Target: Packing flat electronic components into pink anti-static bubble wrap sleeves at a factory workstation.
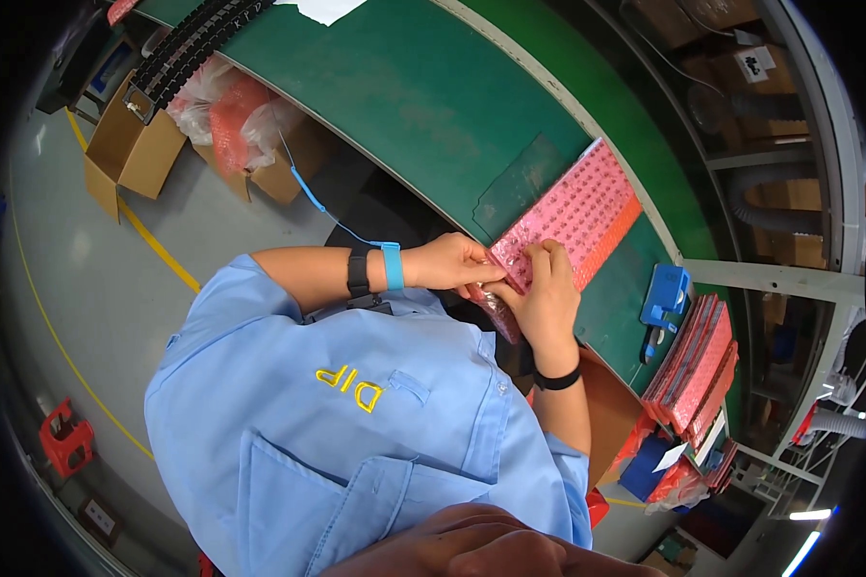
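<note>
A flat pink bubble-wrap pack [577, 197] with rows of small dark spots lies aslant on the green bench, its near end jutting past the edge. My left hand [454, 263], with a blue strap at the wrist, pinches the wrap at that near end. From the right, my right hand [548, 300] is closed on the same end, thumb and fingertips close to the left ones. Crumpled, shiny wrap [496, 313] hangs below both hands. What the pack contains cannot be made out.
On the green bench [404, 106], a blue tape dispenser [666, 296] stands right of the pack. Stacked pink packs [693, 361] lie beyond it. A blue coiled cord [306, 190] runs to my left wrist strap. Cardboard boxes [137, 144] stand on the floor at left.
</note>
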